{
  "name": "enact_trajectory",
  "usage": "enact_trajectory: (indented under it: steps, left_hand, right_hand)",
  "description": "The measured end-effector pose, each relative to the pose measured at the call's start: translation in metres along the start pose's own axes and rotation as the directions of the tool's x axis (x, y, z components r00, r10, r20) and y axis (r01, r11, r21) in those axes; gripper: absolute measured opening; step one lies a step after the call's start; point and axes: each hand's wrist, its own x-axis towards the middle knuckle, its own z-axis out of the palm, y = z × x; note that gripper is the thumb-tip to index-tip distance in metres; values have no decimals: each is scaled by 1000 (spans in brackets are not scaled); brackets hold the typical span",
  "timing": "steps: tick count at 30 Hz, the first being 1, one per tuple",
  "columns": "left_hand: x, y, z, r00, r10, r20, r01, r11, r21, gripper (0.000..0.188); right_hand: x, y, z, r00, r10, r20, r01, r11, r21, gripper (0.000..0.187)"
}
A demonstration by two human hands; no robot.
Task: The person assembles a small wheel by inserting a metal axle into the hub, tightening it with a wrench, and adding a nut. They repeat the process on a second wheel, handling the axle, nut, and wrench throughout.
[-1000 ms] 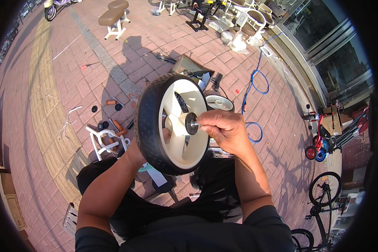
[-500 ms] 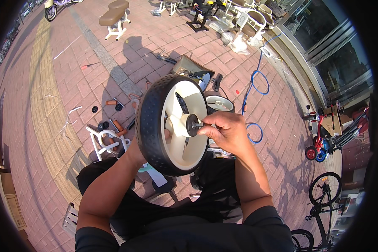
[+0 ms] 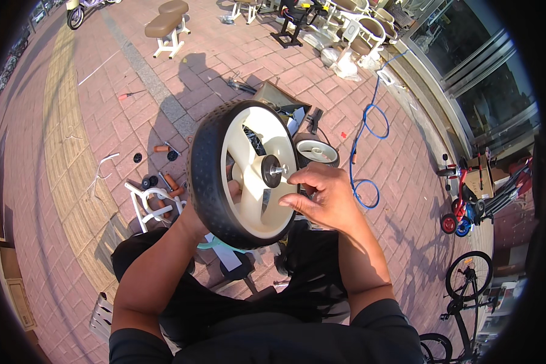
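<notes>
A wheel with a studded black tyre and cream spokes (image 3: pixel 249 159) is held upright, tilted, above my lap. My left hand (image 3: pixel 194 222) grips it from the left and behind; some fingertips show between the spokes, the rest are hidden. A black round cap (image 3: pixel 271 171) sits at the hub, with a short silver metal pin (image 3: pixel 283 170) sticking out of its middle. Just right of the hub is my right hand (image 3: pixel 323 193), its thumb and fingers apart, holding nothing.
Beyond the wheel are an open box of tools (image 3: pixel 279 97) and a second wheel (image 3: pixel 317 151) lying flat. A white tube frame (image 3: pixel 144 206) and orange grips (image 3: pixel 171 181) lie at left. A blue hose (image 3: pixel 365 130) curls at right, near bikes (image 3: pixel 469 274).
My right thumb and fingers have let go of the metal pin at the hub and spread apart. The wheel has shifted slightly left and up in my left hand.
</notes>
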Motion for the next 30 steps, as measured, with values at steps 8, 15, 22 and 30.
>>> enact_trajectory:
  steps: [8, 15, 22, 30]
  left_hand:
    - [-1, 2, 2, 999, 36, -23, -35, 998, 56, 51]
    - [1, 3, 0, 1000, -2, -26, 6, 987, 161, 56]
    - [-4, 4, 5, 986, 164, -19, -149, 935, 322, 42]
    - [-5, 6, 11, 971, 238, 34, -224, 843, 489, 25]
  right_hand:
    - [-4, 3, 8, 993, 111, -33, -104, 980, 168, 31]
    - [-4, 5, 5, 992, 124, 5, -122, 974, 193, 24]
    - [-4, 5, 3, 984, 180, 14, -179, 966, 185, 20]
    - [-8, 12, 15, 931, 359, 74, -358, 848, 390, 15]
